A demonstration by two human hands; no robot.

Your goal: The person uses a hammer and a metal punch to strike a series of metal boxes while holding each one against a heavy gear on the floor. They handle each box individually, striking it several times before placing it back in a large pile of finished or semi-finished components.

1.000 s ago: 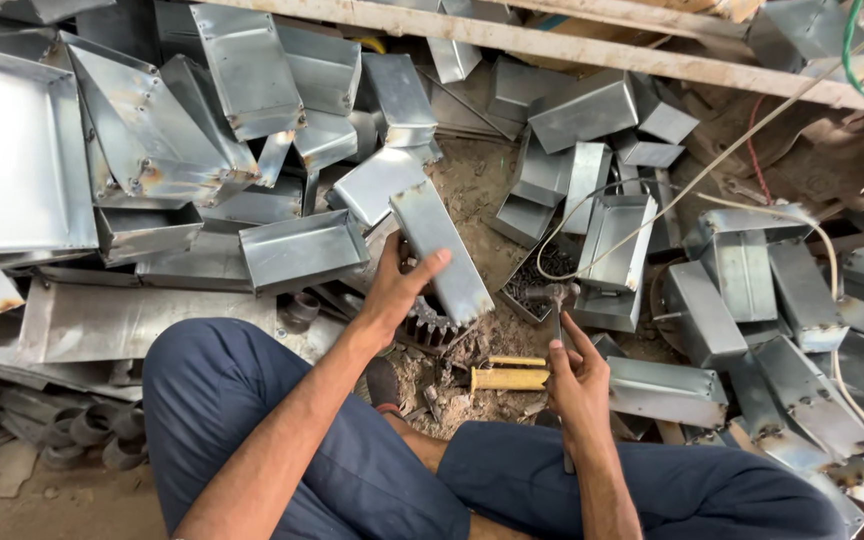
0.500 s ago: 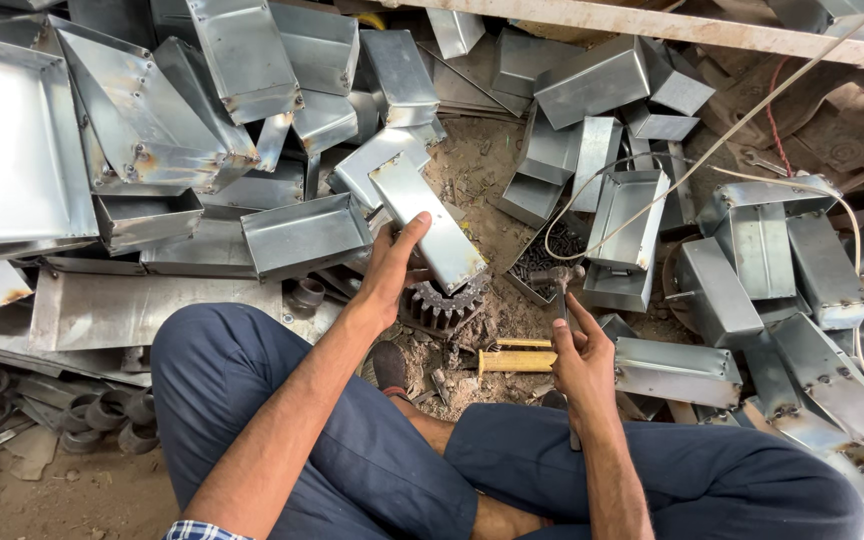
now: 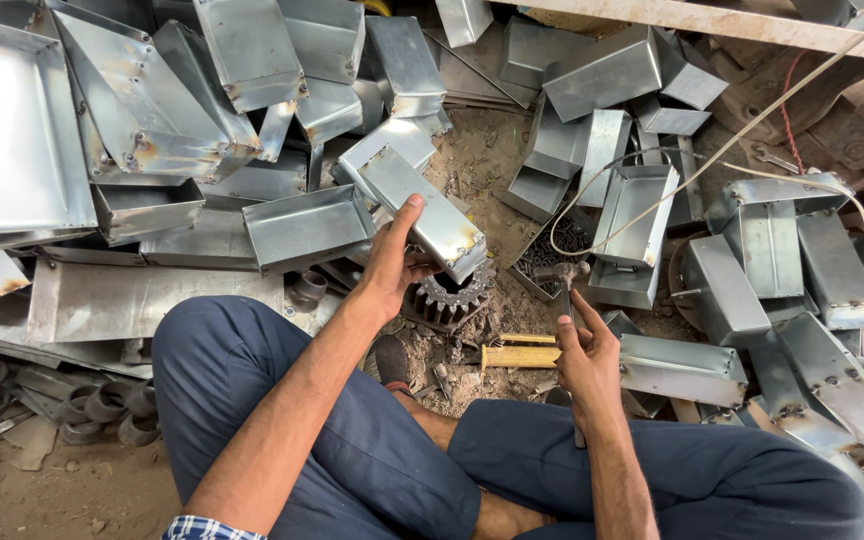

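I sit cross-legged on a dirt floor among sheet-metal boxes. My left hand [image 3: 392,265] grips a long folded metal box [image 3: 422,208], lifted and tilted over a dark toothed gear [image 3: 449,297] that lies on the ground. My right hand [image 3: 584,355] is closed around the thin handle of a small hammer [image 3: 562,275], whose head points up and away from me. A wooden-handled tool [image 3: 517,356] lies on the ground between my hands.
Piles of metal boxes [image 3: 642,215] and trays [image 3: 12,130] surround me on the left, ahead and right. A white cable [image 3: 712,165] loops across the right pile. Dark metal rings [image 3: 92,405] lie at lower left. A tray of small dark parts [image 3: 557,250] sits ahead.
My left hand has lifted the long metal box off the pile and drawn it nearer, over the gear. My right hand stays closed on the hammer, barely moved.
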